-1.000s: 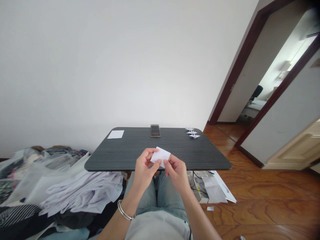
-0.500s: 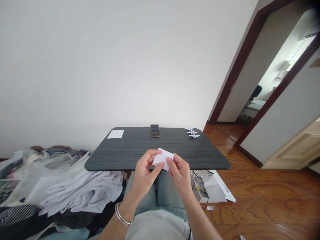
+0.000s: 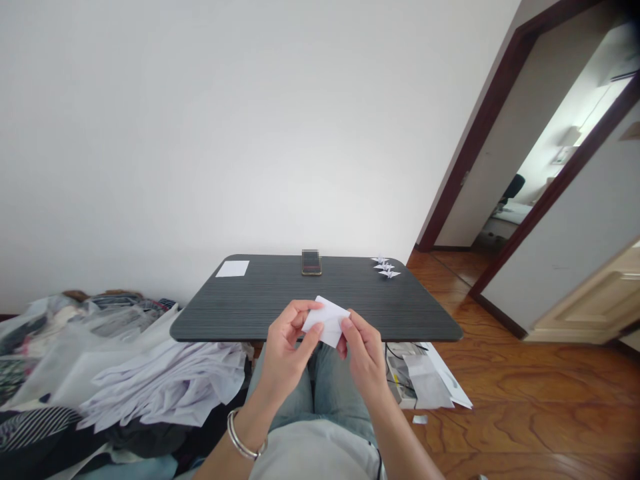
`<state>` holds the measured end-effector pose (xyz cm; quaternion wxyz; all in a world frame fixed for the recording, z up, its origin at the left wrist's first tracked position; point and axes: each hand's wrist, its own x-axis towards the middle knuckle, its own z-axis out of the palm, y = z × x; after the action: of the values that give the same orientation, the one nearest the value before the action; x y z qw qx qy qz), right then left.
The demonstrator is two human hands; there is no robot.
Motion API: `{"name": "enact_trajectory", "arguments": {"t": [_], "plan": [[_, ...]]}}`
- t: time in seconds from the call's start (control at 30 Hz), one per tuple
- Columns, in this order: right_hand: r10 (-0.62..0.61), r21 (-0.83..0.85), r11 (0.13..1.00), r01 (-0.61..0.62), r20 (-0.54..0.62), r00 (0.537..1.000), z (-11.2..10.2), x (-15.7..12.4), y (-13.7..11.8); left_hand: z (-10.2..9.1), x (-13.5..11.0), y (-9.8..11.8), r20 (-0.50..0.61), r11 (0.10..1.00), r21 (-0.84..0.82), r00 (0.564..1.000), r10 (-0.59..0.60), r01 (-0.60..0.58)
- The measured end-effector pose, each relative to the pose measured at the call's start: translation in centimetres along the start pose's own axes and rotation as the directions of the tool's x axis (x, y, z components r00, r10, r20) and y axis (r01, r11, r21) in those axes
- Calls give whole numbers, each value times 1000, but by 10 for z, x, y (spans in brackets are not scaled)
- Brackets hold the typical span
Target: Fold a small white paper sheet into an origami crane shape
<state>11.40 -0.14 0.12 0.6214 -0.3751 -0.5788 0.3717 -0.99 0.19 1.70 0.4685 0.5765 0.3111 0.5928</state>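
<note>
Between both hands, over the near edge of the dark table, is a small folded piece of white paper. My left hand pinches its left side, thumb on the near face and fingers at the upper edge. At the right corner, my right hand grips the paper between thumb and fingers. Faint crease lines show on the paper. Three small white paper cranes stand at the table's far right corner. A flat white sheet of paper lies at the far left corner.
A phone stands at the table's back edge by the wall. On the left is a heap of clothes and white cloth. Papers and cables lie in a box below the table's right side. A doorway opens at the right.
My hands have moved slightly apart, with the right thumb shifted toward the paper's right corner. More of the paper's face shows now, and both hands still hold it.
</note>
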Motion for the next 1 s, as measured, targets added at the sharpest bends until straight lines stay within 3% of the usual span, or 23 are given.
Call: {"name": "enact_trajectory", "arguments": {"t": [0.43, 0.7, 1.0], "plan": [[34, -56, 998, -31, 48, 998, -1, 1, 8, 0, 3, -2, -11, 1000, 24, 1000, -15, 16], [29, -52, 998, -27, 33, 999, -6, 2, 9, -5, 1, -4, -34, 994, 91, 998, 60, -57], [62, -26, 998, -61, 30, 998, -4, 4, 6, -5, 3, -4, 9, 987, 150, 998, 65, -66]]}}
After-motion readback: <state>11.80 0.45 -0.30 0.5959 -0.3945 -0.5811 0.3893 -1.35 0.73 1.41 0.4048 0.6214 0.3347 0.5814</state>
